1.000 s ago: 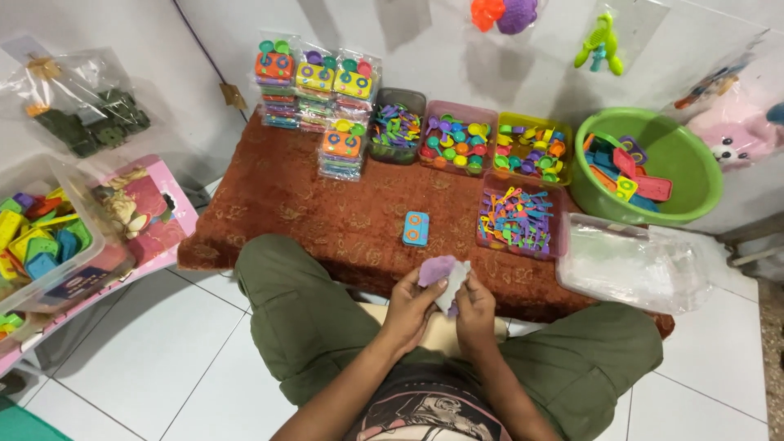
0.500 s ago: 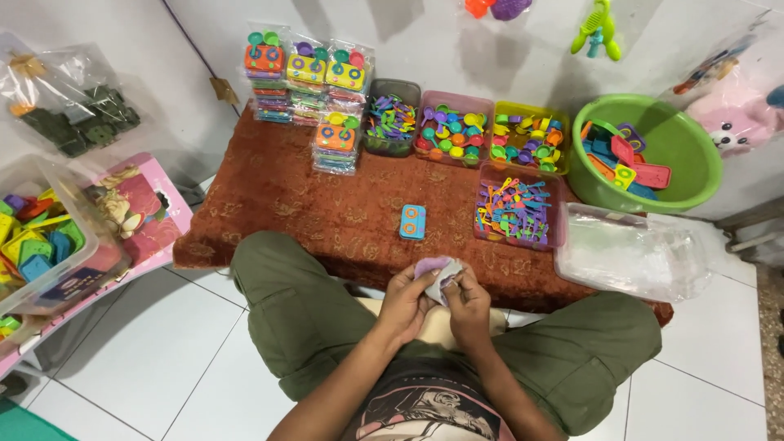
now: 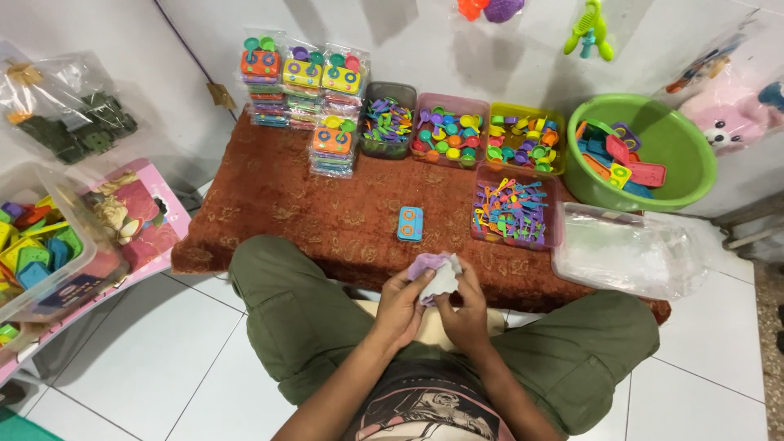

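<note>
Above the lap, at the near edge of the red mat, left hand & right hand pinch a small clear bag w/ a purple piece; fingers pressed on it from both sides. Risk: film slips or tears, piece drops to floor. Blue toy lies just beyond.

Stacked clear toy packs at rug's back-left; empty clear bags front-right; small clear pkg in hands.

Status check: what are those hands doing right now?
Left hand and right hand both gripping small clear bag, purple piece inside. Blue toy piece lies ahead on rug. Nothing between.
</note>
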